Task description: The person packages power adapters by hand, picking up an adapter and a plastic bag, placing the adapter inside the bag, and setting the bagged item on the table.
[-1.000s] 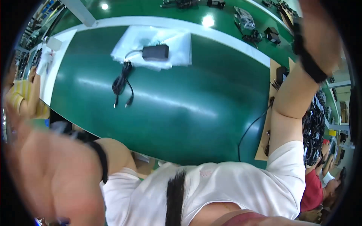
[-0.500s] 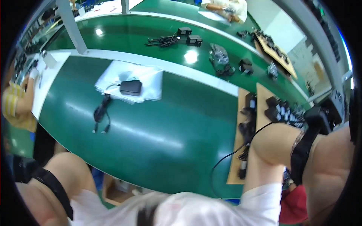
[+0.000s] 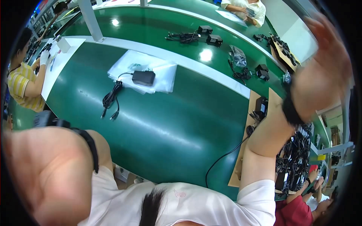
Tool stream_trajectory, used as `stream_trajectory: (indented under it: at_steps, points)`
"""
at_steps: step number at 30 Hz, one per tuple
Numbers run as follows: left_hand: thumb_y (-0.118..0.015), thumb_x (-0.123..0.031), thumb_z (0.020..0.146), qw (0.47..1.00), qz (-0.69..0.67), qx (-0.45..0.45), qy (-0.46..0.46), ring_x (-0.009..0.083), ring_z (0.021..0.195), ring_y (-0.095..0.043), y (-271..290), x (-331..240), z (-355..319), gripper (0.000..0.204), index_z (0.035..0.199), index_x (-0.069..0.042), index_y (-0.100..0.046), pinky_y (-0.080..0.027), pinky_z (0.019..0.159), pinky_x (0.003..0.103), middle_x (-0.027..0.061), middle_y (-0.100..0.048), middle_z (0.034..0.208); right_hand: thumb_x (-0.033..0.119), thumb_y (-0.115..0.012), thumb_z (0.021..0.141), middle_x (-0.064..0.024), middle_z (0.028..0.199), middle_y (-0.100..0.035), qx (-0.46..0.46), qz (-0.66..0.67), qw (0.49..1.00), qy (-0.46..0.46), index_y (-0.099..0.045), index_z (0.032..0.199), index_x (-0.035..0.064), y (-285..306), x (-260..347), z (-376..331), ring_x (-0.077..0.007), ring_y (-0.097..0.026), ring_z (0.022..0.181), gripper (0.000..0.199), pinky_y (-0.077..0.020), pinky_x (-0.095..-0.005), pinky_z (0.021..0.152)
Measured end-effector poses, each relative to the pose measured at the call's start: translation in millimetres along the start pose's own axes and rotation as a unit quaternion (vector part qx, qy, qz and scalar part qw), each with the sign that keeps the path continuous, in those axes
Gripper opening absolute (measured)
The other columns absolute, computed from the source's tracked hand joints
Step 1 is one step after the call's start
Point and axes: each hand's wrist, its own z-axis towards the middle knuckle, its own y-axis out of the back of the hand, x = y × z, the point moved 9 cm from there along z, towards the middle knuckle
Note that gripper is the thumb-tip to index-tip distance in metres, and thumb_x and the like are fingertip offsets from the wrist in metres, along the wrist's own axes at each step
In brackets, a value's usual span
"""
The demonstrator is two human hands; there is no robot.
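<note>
Green table (image 3: 162, 128) | adapter (image 3: 143, 78) on plastic bags (image 3: 164, 73) | left hand (image 3: 51, 165) cut off | right hand (image 3: 322, 67) blurred | fingers (image 3: 325, 35) apart/together: cannot tell

Green worktop (image 3: 162, 124) dead ctr: smooth, v. glossy, streaked w/ reflected light! Up betw. 10 and 11 o'clock, plastic sleeves (image 3: 164, 77), clear-ish, thin, shiny, slightly wrinkled; on top, the adapter (image 3: 143, 78), hard blk plastic w/ a low sheen. Its cord (image 3: 109, 98), betw. 9 and 10, looks like smooth, rubbery plastic. Post (image 3: 90, 20) at half 10: smooth, painted, looks like metal. Over at half 1, a bag (image 3: 237, 56), crinkly see-thru plastic, glinting! Betw. 4 and 5, brown board (image 3: 235, 176), matt, wood or cardboard, can't tell. White shirt (image 3: 203, 199) at 6: matt cloth, softly creased.
</note>
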Motion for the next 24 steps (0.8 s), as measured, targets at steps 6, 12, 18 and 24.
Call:
stream_trajectory:
  at_steps: [6,12,18,24]
  points:
    - [-0.068,-0.005,0.070,0.962,0.143,0.172,0.155,0.0241,0.080,-0.054,-69.4,66.1,-131.6,0.028,0.095,-0.006,-0.056,-0.041,0.070,0.034,0.0089,-0.059,0.090,0.033,-0.059,0.077,-0.0139,0.101,-0.059,0.212,-0.214,0.851,-0.430,-0.052,0.118,0.0037,-106.3,-295.3,-148.3,-0.0228,-0.054,0.091,0.051,-0.0435,-0.0317,0.079]
    - [-0.067,-0.004,0.068,0.946,0.086,0.230,0.211,0.0261,0.083,-0.054,-95.9,86.0,-199.5,0.027,0.095,-0.007,-0.060,-0.040,0.074,0.036,0.0084,-0.059,0.095,0.048,-0.049,0.082,-0.0200,0.106,-0.059,0.312,-0.365,0.714,-0.509,-0.055,0.110,0.0080,-131.1,-421.0,-282.5,-0.0356,-0.056,0.098,0.050,-0.0428,-0.0412,0.087]
    - [-0.065,-0.002,0.071,0.948,0.090,0.200,0.230,0.0265,0.081,-0.054,-83.8,94.1,-197.2,0.025,0.096,-0.003,-0.059,-0.042,0.073,0.034,0.0092,-0.059,0.094,0.028,-0.054,0.075,-0.0199,0.079,-0.063,-0.012,-0.413,0.801,-0.434,-0.062,0.080,-0.0003,-73.2,-412.8,-185.8,-0.0342,-0.061,0.071,0.030,-0.0495,-0.0401,0.067]
    - [-0.061,-0.011,0.080,0.854,-0.061,0.190,0.480,0.0234,0.079,-0.056,-84.1,114.7,-243.3,0.023,0.100,-0.001,-0.058,-0.044,0.070,0.033,0.0096,-0.059,0.095,0.017,-0.063,0.081,-0.0009,0.070,-0.057,-0.042,0.141,0.884,-0.444,-0.058,0.083,0.0062,-101.0,-307.0,-52.7,-0.0098,-0.053,0.061,0.012,-0.0459,-0.0244,0.056]
